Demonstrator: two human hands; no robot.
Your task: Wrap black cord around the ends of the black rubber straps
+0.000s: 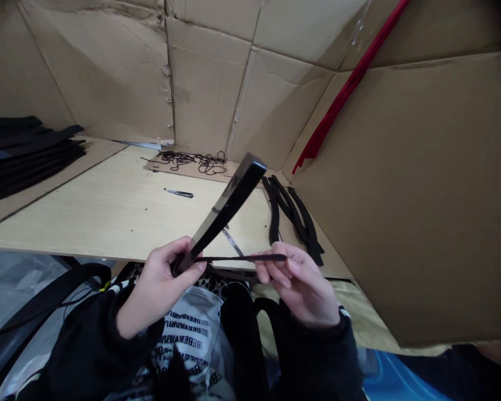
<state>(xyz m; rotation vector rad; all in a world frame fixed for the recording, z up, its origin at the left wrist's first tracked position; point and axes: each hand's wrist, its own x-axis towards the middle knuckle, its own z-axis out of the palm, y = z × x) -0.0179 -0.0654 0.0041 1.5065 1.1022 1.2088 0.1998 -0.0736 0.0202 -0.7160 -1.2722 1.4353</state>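
My left hand (161, 281) is closed round the lower end of a long, stiff black strip (225, 218), which slants up and to the right to a blunt end. Its side face looks paler and shiny; the exact kind is unclear. From my left thumb a thin dark band (237, 258) stretches nearly level to my right hand (303, 281). The fingers and thumb of my right hand are closed on the band's end. Whether band and strip are one piece is hidden inside my left hand.
Thread snips (180, 193) lie on the pale tabletop (87, 206). Tangled dark cord (200, 161) lies along the back. Black strips (294, 214) are at right, with a larger stack (29, 156) at left. Cardboard walls (421, 195) enclose the table; a red strip (350, 83) hangs there.
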